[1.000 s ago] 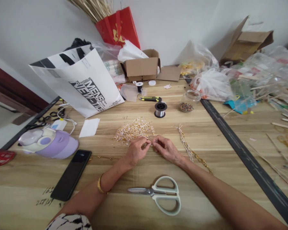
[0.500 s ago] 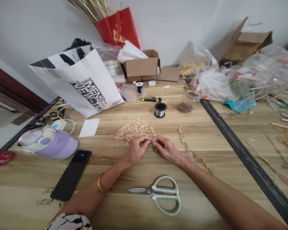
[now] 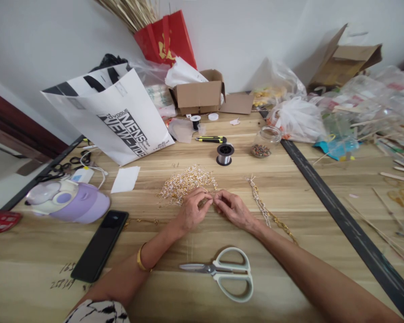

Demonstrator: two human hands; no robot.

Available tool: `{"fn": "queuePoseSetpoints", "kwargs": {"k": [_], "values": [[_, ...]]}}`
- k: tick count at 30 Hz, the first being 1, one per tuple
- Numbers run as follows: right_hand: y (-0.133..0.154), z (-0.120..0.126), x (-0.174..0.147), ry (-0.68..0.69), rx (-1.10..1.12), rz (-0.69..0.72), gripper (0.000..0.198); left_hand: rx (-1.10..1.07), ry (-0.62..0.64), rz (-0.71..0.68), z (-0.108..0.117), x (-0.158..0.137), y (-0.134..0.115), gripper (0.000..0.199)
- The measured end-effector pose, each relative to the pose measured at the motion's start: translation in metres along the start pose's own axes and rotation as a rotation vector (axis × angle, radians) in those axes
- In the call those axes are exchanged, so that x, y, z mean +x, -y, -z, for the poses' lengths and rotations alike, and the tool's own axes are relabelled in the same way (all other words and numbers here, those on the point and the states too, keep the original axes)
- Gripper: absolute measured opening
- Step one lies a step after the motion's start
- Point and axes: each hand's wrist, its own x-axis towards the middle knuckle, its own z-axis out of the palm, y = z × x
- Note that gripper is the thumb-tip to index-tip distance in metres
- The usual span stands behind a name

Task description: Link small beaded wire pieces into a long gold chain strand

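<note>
Fingers of left hand (image 3: pixel 191 211) and right hand (image 3: pixel 231 207) pinched together — tiny gold piece (image 3: pixel 211 200) between them, bead pile (image 3: pixel 186 181) just beyond

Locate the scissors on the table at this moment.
In the head view, the scissors lie flat on the wooden table near its front edge, between the person's forearms, just below the left hand and right hand, blades pointing left.

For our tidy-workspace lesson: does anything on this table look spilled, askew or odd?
The gold and white pieces lie in a loose heap on the table beside both hands. The white shopping bag leans tilted. Nothing looks damaged.
</note>
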Motion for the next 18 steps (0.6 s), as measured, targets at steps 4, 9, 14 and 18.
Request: {"fn": "queuePoseSetpoints", "kwargs": {"k": [4, 9, 14, 18], "values": [[0.0005, 0.0005, -0.0005, -0.007, -0.004, -0.006, 0.021, 0.065, 0.003, -0.059, 0.0005, -0.0015, 0.0, 0.017], [0.0009, 0.0012, -0.0008, -0.015, -0.022, -0.005, 0.021, 0.172, 0.026, -0.07, 0.0026, -0.0032, -0.0013, 0.018], [-0.0018, 0.0005, -0.0004, -0.007, -0.046, 0.016, 0.019, 0.19, 0.072, -0.078, 0.0034, -0.0029, -0.0034, 0.017], [-0.0035, 0.0002, -0.0006, -0.008, -0.052, 0.009, 0.019, 0.171, 0.038, -0.059, 0.0015, -0.004, -0.0027, 0.012]]}}
